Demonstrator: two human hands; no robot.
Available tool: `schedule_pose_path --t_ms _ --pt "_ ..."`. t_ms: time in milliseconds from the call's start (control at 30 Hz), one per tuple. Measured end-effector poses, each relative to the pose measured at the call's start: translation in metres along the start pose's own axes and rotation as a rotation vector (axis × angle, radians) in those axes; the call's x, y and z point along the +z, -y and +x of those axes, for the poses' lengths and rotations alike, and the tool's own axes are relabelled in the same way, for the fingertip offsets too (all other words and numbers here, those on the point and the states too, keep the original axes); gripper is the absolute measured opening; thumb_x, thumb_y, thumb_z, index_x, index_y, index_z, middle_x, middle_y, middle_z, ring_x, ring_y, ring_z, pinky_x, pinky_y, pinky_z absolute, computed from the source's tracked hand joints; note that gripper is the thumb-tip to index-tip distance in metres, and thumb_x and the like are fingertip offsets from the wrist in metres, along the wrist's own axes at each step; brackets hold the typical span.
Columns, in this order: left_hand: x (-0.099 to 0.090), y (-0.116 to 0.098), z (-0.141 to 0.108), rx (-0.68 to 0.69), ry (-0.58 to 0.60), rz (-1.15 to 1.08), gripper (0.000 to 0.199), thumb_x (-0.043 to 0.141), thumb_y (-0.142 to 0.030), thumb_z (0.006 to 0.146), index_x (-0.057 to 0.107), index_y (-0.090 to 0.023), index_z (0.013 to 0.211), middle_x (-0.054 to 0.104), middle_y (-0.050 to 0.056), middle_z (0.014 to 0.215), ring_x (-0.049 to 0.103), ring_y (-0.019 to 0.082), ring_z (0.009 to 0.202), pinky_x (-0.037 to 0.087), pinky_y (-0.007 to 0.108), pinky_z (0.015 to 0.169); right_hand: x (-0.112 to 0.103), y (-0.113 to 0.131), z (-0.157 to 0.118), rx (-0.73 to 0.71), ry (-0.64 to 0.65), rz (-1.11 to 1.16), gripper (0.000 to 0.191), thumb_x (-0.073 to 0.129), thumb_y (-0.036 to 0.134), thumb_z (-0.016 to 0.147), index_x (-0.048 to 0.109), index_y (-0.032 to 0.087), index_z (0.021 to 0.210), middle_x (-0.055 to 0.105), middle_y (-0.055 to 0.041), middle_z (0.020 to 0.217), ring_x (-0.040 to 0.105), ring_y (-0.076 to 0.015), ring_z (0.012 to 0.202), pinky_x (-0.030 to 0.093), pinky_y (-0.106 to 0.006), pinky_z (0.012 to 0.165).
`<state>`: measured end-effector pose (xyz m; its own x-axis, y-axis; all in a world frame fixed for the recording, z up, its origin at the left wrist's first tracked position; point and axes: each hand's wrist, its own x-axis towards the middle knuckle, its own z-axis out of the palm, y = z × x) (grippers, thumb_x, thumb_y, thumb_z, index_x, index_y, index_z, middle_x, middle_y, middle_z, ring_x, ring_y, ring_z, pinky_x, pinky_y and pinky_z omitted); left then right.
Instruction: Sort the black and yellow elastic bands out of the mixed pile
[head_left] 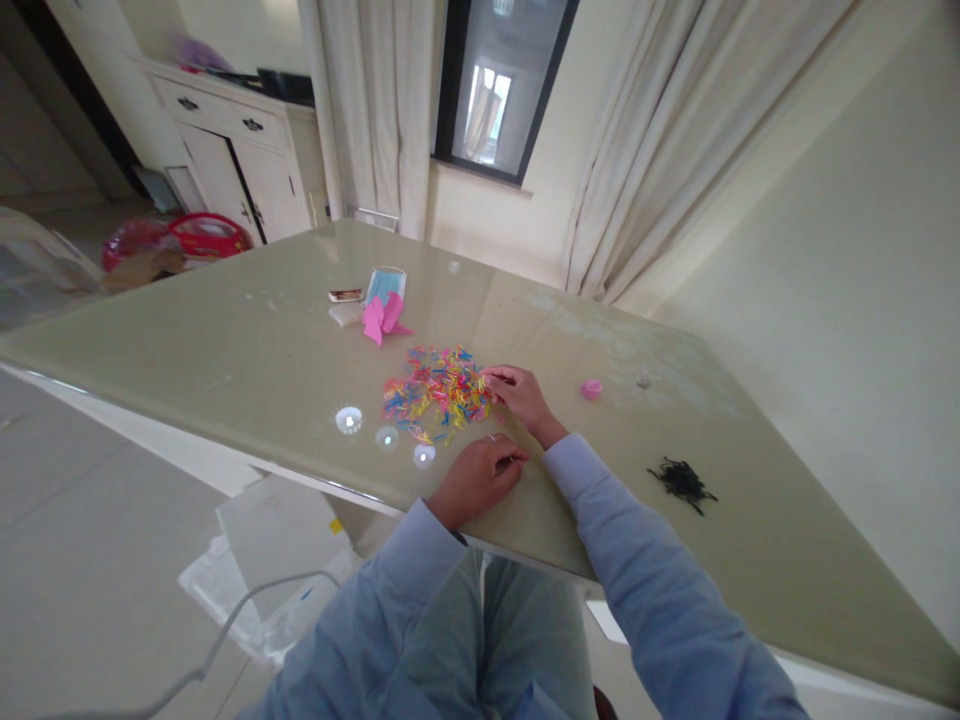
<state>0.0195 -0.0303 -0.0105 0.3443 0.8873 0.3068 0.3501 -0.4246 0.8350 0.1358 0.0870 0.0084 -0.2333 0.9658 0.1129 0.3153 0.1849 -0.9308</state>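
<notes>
A loose heap of small rubber bands (439,390) in pink, yellow, blue and red lies in the middle of the glossy table (285,360). My right hand (523,398) is at the heap's right edge, thumb and forefinger pinched at the outermost bands. Whatever is between those fingertips is too small to make out. Nearer the table's front edge rests my left hand (480,480), with a ring on one finger. Its fingers are curled and the thumb and forefinger come together, pointing right; any small thing in them is hidden.
A tangle of black bands (682,483) lies to the right, and a small pink object (591,388) sits beyond my right hand. Behind the heap are a pink paper piece (384,318), a blue face mask (387,283) and a small whitish packet (345,314).
</notes>
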Motion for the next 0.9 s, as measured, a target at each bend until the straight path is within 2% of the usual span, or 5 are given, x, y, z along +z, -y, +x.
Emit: schedule_pose_path --t_ms 167,267,400,600,900 --pt "0.000 0.000 0.000 0.002 -0.005 -0.006 0.018 0.057 -0.016 0.085 0.073 -0.021 0.091 0.074 0.004 0.092 0.067 0.019 0.087 0.052 0.032 0.083 0.002 0.004 0.001 0.024 -0.022 0.047 0.034 0.067 0.038 0.071 0.073 0.016 0.097 0.065 -0.0003 0.061 0.056 -0.0142 0.054 0.045 -0.026 0.054" --pt "-0.001 0.000 0.000 -0.002 0.001 -0.011 0.018 0.056 -0.016 0.084 0.073 -0.020 0.091 0.074 0.005 0.092 0.067 0.019 0.087 0.052 0.032 0.083 0.000 0.013 -0.009 0.044 -0.023 0.114 0.033 0.069 0.038 0.071 0.073 0.016 0.095 0.063 0.0011 0.058 0.052 -0.0118 0.052 0.041 -0.024 0.050" --pt "-0.001 -0.001 0.000 -0.016 -0.005 -0.019 0.019 0.055 -0.015 0.084 0.073 -0.019 0.091 0.074 0.005 0.091 0.067 0.019 0.085 0.052 0.031 0.081 -0.008 0.036 -0.037 0.079 0.000 0.332 0.031 0.074 0.039 0.070 0.073 0.019 0.094 0.058 0.0039 0.057 0.047 -0.0083 0.049 0.034 -0.021 0.045" --pt "-0.001 0.001 -0.001 -0.002 -0.012 -0.035 0.019 0.054 -0.015 0.084 0.071 -0.017 0.092 0.072 0.005 0.088 0.065 0.017 0.082 0.050 0.029 0.078 -0.025 0.069 -0.085 0.076 0.010 0.586 0.028 0.079 0.039 0.071 0.074 0.023 0.093 0.065 0.0005 0.078 0.049 -0.0073 0.054 0.038 -0.021 0.047" --pt "-0.004 0.001 -0.001 -0.001 -0.018 -0.005 0.020 0.053 -0.021 0.085 0.072 -0.017 0.092 0.072 0.005 0.087 0.065 0.016 0.081 0.049 0.029 0.077 -0.056 0.075 -0.129 0.062 -0.011 0.682 0.019 0.078 0.035 0.077 0.076 0.022 0.091 0.069 -0.0006 0.077 0.055 -0.0060 0.051 0.039 -0.019 0.045"
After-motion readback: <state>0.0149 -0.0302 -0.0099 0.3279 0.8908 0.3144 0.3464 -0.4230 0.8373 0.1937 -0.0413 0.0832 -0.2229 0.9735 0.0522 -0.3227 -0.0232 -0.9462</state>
